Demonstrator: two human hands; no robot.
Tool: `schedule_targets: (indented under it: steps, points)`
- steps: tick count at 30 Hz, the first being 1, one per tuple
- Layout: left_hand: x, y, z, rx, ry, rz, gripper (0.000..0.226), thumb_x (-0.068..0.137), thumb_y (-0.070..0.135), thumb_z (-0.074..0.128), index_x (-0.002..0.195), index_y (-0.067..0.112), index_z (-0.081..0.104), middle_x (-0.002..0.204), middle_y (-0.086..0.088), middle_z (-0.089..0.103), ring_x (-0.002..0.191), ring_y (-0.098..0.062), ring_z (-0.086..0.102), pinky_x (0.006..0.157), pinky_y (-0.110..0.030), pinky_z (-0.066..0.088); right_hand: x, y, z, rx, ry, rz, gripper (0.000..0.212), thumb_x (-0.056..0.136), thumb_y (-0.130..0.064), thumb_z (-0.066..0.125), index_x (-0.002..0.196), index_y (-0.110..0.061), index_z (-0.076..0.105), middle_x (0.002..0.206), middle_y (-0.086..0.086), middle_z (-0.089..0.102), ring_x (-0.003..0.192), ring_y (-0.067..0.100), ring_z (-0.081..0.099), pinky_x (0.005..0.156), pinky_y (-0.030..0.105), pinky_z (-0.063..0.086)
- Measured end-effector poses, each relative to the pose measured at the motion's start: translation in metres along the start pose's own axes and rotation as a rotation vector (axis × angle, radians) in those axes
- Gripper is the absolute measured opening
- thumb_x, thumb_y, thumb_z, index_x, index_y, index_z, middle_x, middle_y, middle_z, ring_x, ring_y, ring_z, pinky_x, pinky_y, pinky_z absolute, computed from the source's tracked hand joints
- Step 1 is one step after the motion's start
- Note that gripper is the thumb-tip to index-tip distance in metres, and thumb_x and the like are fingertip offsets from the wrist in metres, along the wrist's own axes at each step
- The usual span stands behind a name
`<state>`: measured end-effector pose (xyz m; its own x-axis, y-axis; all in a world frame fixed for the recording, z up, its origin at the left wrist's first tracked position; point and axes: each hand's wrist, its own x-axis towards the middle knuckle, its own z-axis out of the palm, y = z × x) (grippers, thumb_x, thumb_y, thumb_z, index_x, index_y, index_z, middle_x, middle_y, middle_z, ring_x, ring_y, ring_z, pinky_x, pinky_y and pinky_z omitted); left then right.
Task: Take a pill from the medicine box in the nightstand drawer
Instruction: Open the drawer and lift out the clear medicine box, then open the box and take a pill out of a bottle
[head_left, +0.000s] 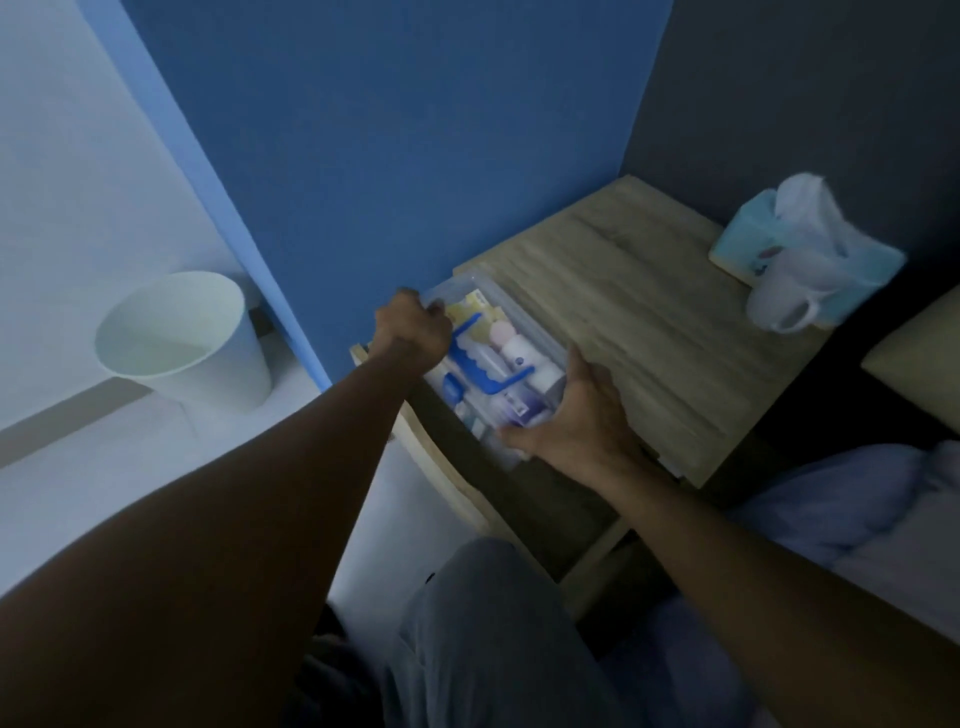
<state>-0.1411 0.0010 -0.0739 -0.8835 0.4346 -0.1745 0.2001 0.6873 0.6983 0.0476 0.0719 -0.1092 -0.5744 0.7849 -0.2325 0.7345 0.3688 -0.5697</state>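
A clear plastic medicine box (524, 325) with a blue handle on its lid holds several bottles and packets. It hangs over the open nightstand drawer (519, 499), partly above the front edge of the wooden nightstand top (639, 291). My left hand (413, 325) is closed on the box's far left end. My right hand (576, 421) grips its near right end. No loose pill can be made out; the lid looks shut.
A white mug (782, 296) and a light blue tissue box (810, 254) stand at the nightstand's back right. A white waste bin (187, 338) sits on the floor to the left. Bedding (857, 509) lies on the right, my knee (498, 623) below the drawer.
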Motion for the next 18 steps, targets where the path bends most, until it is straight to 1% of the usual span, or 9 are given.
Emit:
schedule_targets:
  steps: [2,3,6,11,14,16,18]
  points:
    - [0.002,0.013,-0.012,-0.039,0.001,0.021,0.048,0.096,0.041,0.047,0.133,0.009,0.049,0.134,-0.018,0.053,0.117,-0.036,0.057,0.096,-0.038,0.048,0.004,-0.012,-0.015,-0.014,0.023,-0.012,0.133,0.051,-0.061,0.084,0.153,-0.035,0.003,0.154,0.005,0.025,0.139,0.028,0.033,0.103,0.045,0.040]
    - [0.004,0.019,-0.017,-0.051,-0.004,0.043,0.050,0.096,0.041,0.046,0.136,0.010,0.047,0.136,-0.018,0.052,0.118,-0.036,0.056,0.098,-0.038,0.047,0.007,-0.017,-0.023,-0.015,0.037,-0.020,0.133,0.051,-0.061,0.085,0.153,-0.034,0.003,0.155,0.006,0.024,0.140,0.029,0.032,0.104,0.045,0.040]
    - [0.014,0.033,-0.025,-0.075,-0.002,0.118,0.051,0.097,0.041,0.046,0.140,0.012,0.045,0.138,-0.015,0.052,0.123,-0.033,0.053,0.095,-0.031,0.042,0.020,-0.024,-0.047,-0.014,0.064,-0.039,0.134,0.051,-0.059,0.087,0.154,-0.033,0.006,0.155,0.008,0.026,0.141,0.030,0.033,0.101,0.046,0.043]
    - [0.043,0.050,-0.012,-0.131,-0.044,0.184,0.049,0.097,0.036,0.049,0.139,0.012,0.048,0.136,-0.013,0.056,0.125,-0.031,0.052,0.105,-0.037,0.043,0.058,-0.026,-0.072,-0.063,0.093,-0.047,0.133,0.047,-0.060,0.088,0.154,-0.030,0.014,0.152,0.008,0.033,0.138,0.029,0.039,0.102,0.048,0.047]
    - [0.066,0.059,0.001,-0.146,-0.083,0.202,0.047,0.097,0.035,0.049,0.139,0.013,0.048,0.136,-0.012,0.056,0.125,-0.030,0.053,0.105,-0.037,0.043,0.082,-0.026,-0.080,-0.075,0.093,-0.036,0.128,0.046,-0.060,0.088,0.150,-0.027,0.022,0.147,0.006,0.041,0.132,0.027,0.047,0.099,0.049,0.051]
    - [0.081,0.064,0.009,-0.151,-0.114,0.216,0.048,0.097,0.035,0.049,0.140,0.013,0.047,0.137,-0.011,0.056,0.124,-0.029,0.054,0.105,-0.037,0.044,0.096,-0.025,-0.083,-0.072,0.073,-0.023,0.124,0.048,-0.059,0.088,0.150,-0.027,0.024,0.146,0.005,0.044,0.131,0.026,0.049,0.099,0.049,0.051]
    - [0.096,0.068,0.018,-0.160,-0.138,0.220,0.048,0.097,0.035,0.049,0.140,0.014,0.047,0.137,-0.010,0.056,0.123,-0.027,0.055,0.100,-0.032,0.047,0.108,-0.024,-0.085,-0.052,0.058,-0.005,0.121,0.050,-0.056,0.089,0.150,-0.025,0.027,0.146,0.006,0.046,0.130,0.026,0.050,0.100,0.049,0.050]
